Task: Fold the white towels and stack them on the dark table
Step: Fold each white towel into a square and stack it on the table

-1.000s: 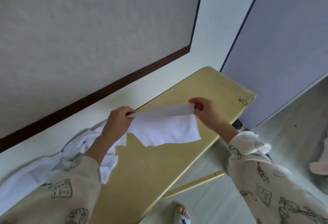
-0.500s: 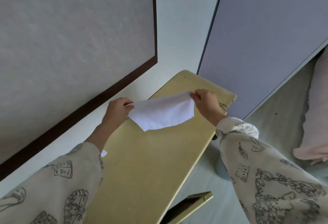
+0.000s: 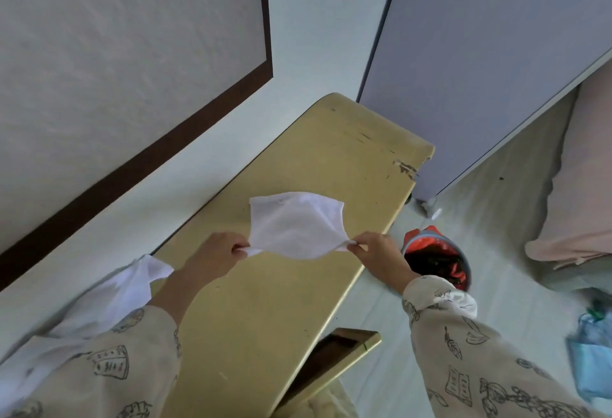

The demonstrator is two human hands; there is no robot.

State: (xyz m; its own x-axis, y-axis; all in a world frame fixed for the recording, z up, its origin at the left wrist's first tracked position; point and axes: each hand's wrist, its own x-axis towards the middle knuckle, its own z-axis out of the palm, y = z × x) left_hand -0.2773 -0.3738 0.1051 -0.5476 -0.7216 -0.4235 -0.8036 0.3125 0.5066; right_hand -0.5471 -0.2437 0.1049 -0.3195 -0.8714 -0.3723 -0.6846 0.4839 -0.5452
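The tabletop [image 3: 265,301] is a long, yellowish surface running away from the person along the wall; its far right corner is chipped. It lies directly below both hands.

A heap of white cloth [image 3: 109,298] rests at the near left end of the tabletop, behind the left forearm and partly hidden by the sleeve. It appears to hold the towels not yet folded.

The towel [image 3: 294,227] in work is held above the tabletop, between the two hands. The left hand [image 3: 217,253] forms a pinch grip on the near left corner; the right hand [image 3: 376,250] forms a pinch grip on the near right corner. In each grip the thumb and fingers are pressed together on the cloth. The far edge extends away from the hands and curls upward. Whether the far edge touches the tabletop cannot be determined.

Handling, by judgement: the towel is light, thin and limp. It sags between the grips and will not hold a shape unsupported. It is neither fragile nor slippery. Take hold at the corners or along an edge, keep it taut, and lay it flat on the tabletop before creasing.

A red and dark bucket [image 3: 437,258] stands on the floor just right of the right hand.
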